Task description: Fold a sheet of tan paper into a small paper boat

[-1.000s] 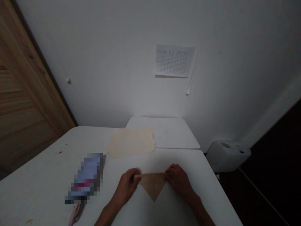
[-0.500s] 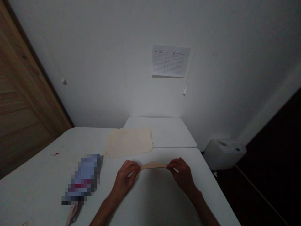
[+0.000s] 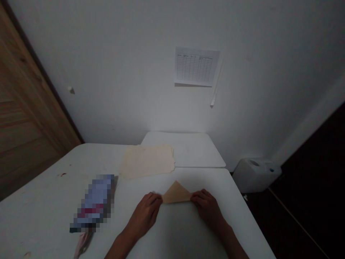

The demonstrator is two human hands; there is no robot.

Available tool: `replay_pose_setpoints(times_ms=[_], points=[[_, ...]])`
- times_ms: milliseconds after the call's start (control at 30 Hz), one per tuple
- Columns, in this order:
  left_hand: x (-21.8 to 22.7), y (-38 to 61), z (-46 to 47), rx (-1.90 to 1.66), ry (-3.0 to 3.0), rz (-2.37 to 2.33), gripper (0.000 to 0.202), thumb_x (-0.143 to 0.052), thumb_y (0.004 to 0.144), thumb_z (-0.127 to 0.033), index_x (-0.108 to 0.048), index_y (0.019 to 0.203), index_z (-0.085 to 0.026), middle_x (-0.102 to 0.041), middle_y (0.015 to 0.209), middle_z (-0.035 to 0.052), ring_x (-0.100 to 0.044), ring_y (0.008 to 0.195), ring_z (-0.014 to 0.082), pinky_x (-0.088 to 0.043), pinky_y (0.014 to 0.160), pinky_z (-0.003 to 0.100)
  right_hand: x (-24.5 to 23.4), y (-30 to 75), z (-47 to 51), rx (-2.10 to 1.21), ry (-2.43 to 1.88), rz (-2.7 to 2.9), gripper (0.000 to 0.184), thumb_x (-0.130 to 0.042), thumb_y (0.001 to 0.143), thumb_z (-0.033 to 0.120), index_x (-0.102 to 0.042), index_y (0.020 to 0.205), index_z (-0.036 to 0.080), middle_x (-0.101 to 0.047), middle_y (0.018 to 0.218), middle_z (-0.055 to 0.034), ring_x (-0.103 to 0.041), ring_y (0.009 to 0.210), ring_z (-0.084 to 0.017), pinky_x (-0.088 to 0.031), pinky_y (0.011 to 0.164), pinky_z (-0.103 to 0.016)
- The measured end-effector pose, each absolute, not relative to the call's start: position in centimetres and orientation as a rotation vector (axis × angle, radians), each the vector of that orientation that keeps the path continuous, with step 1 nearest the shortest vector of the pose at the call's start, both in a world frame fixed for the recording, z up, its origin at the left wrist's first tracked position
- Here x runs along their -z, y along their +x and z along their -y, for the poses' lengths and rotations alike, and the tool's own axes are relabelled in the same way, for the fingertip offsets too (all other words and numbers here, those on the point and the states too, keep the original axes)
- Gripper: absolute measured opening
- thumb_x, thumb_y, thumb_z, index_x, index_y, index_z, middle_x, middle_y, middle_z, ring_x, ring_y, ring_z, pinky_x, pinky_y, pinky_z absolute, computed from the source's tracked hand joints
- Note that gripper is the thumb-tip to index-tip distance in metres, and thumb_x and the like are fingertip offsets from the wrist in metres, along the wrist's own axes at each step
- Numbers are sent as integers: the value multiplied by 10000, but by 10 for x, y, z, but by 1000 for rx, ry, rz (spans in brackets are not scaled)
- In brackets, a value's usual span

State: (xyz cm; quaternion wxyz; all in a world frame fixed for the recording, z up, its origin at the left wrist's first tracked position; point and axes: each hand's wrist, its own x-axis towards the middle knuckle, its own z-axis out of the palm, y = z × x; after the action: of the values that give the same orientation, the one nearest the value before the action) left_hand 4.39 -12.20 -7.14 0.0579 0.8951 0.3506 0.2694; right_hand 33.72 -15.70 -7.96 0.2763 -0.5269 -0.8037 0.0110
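Paper in play, brown and three-cornered, right at the front of the table, stretched between two hands! Its peak points away toward the wall, its long edge faces the person. And look at the grip: left hand with fingers drawn together, pinching the left corner; right hand the mirror of it, fingertips closed down on the right corner. Whether the paper lies flat on the table or hangs just over it, I can't tell from up here.

How will it handle? Next to no weight, I'd say, so lifting is nothing. It looks thin, probably folded over, with just enough stiffness to keep that long edge straight, and it should bend or crease at a nudge. Slippery? Hardly, dry fingers ought to hold it well. Tearing is the danger, or a stray crease, if the corners get tugged hard. So best hold: light pinches at the two ends of the long edge, exactly where these fingers sit, keeping clear of the peak. Beyond, well apart, a pale sheet lies on the table.
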Motion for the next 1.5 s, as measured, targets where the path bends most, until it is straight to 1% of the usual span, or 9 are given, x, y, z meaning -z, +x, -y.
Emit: replay_pose_setpoints(times_ms=[133, 300, 467, 633, 733, 867, 1067, 1233, 1500], points=[[73, 48, 126, -804, 2700, -1112, 246, -429, 958, -205, -650, 1067, -210, -643, 1071, 96, -577, 1000, 250, -489, 882, 436, 74, 334, 164, -19, -1433, 2181, 209, -512, 896, 125, -689, 951, 223, -679, 995, -36, -579, 919, -189, -481, 838, -320], [75, 60, 122, -922, 2569, -1217, 235, -458, 962, -262, -669, 887, -190, -644, 918, 84, -589, 881, 232, -513, 790, 391, 73, 322, 160, 64, -1510, 2175, 168, -527, 911, 193, -677, 837, 202, -669, 888, -51, -569, 885, -203, -460, 876, -349], [79, 67, 116, -1020, 2449, -1256, 221, -496, 938, -268, -662, 819, -186, -636, 862, 77, -588, 830, 225, -515, 739, 362, 72, 297, 145, 83, -1644, 2167, 189, -537, 924, 197, -667, 787, 197, -644, 830, -60, -549, 898, -219, -460, 838, -328], [87, 66, 114, -1058, 2378, -1275, 178, -517, 917, -244, -663, 829, -194, -652, 871, 63, -609, 857, 220, -519, 771, 356, 67, 271, 136, -78, -1540, 2324, 179, -506, 934, 158, -654, 986, 244, -620, 1001, -33, -536, 949, -193, -445, 783, -285], [92, 64, 113, -1095, 2324, -1317, 135, -544, 891, -248, -658, 936, -191, -658, 961, 73, -617, 929, 233, -519, 836, 383, 69, 264, 134, -112, -1539, 2350, 283, -534, 908, 141, -627, 1112, 312, -603, 1074, -26, -518, 996, -210, -424, 794, -309], [100, 59, 111, -1146, 2239, -1420, 268, -594, 842, -259, -611, 1094, -169, -645, 1049, 93, -612, 988, 252, -504, 892, 424, 74, 262, 135, -138, -1535, 2342, 364, -526, 895, 122, -606, 1184, 328, -588, 1121, -38, -500, 1025, -221, -399, 859, -340], [105, 56, 106, -995, 2126, -1489, 279, -606, 808, -204, -603, 1082, -151, -663, 962, 77, -632, 863, 217, -509, 823, 382, 72, 257, 136, -149, -1523, 2297, 248, -553, 870, 152, -646, 1075, 256, -584, 1083, -52, -493, 1019, -225, -401, 882, -338], [94, 60, 109, -924, 2160, -1476, 112, -571, 849, -240, -660, 861, -174, -666, 840, 60, -622, 834, 226, -490, 793, 364, 72, 252, 134, -122, -1487, 2260, 135, -543, 900, 208, -657, 970, 231, -583, 1033, -54, -499, 984, -212, -409, 884, -331], [91, 66, 121, -939, 2427, -1394, 288, -430, 921, -166, -666, 756, -170, -577, 766, 65, -557, 753, 202, -461, 671, 300, 80, 251, 131, -110, -1473, 2223, 119, -546, 919, 232, -665, 913, 231, -586, 998, -46, -504, 978, -206, -418, 899, -330]])
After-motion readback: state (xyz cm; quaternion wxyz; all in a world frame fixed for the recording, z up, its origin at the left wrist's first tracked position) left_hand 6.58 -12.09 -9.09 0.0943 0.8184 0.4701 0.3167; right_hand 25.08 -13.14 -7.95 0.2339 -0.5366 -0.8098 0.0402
